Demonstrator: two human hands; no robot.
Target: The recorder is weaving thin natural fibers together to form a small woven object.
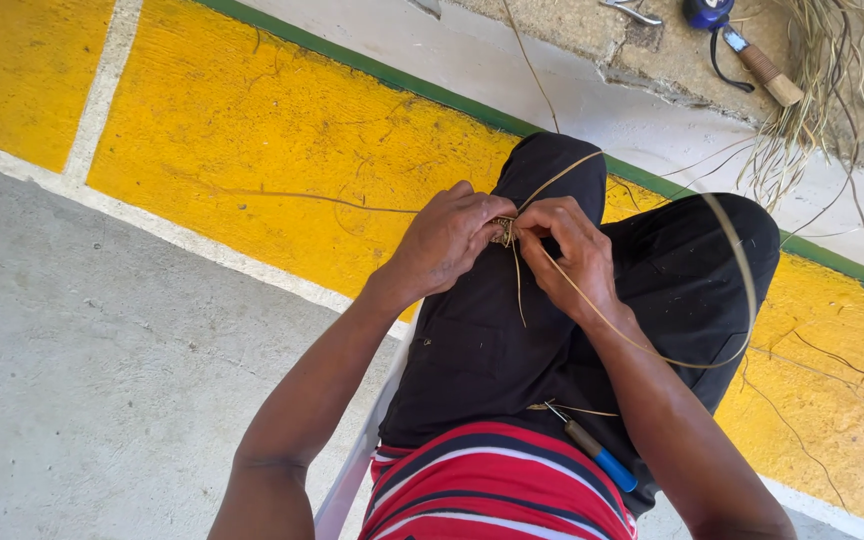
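My left hand (447, 240) and my right hand (572, 250) meet above my knees and pinch a small woven knot of straw (503, 231) between their fingertips. A long thin straw strand (742, 270) loops from the knot out to the right, over my black trousers (482, 350), and curves back under my right wrist. A short loose end hangs down from the knot. A small tool with a blue and black handle (597, 455) lies in my lap, touched by neither hand.
A bundle of dry straw (812, 90) lies on the concrete ledge at top right, beside a wooden-handled tool (767, 70) and a blue object (707, 12). The floor has yellow painted panels (282, 130), and grey concrete (82, 370) on the left. A white chair edge (347, 480) shows below.
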